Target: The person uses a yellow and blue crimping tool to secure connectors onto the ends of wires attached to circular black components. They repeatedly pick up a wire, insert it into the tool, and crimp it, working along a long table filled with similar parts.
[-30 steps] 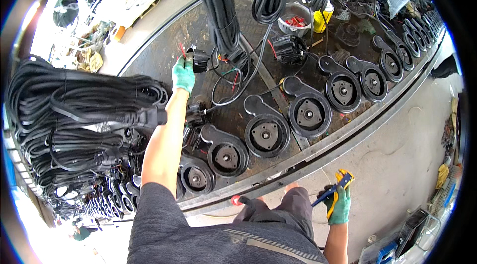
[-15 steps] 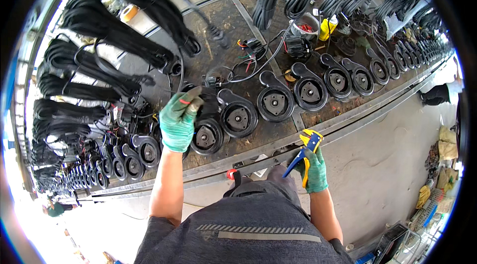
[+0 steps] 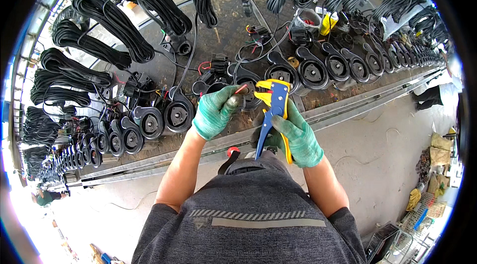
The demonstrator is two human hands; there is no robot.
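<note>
Between the thumb and fingers of my green-gloved left hand [image 3: 213, 114] is a short red wire [image 3: 241, 88], its end pointing right. A blue and yellow wire stripper [image 3: 279, 99] is gripped in my gloved right hand [image 3: 302, 140], jaws up, close to the wire's end but apart from it. Behind my hands stand round black wheel-like housings [image 3: 313, 72] with grey metal centres, in a row along the bench edge. Part of this row is hidden behind the left hand and the tool.
Bundled black cables [image 3: 114, 25] hang over the far and left sides of the workbench [image 3: 218, 40]. Black connector blocks with coloured wires [image 3: 258, 33] lie on it. A white bucket [image 3: 308, 18] and yellow bottle [image 3: 328, 24] stand at the far right. Metal rails line the near edge.
My hands have come together: the left moved right with the red wire, the right moved up and left with the wire stripper. The whole view has shifted somewhat.
</note>
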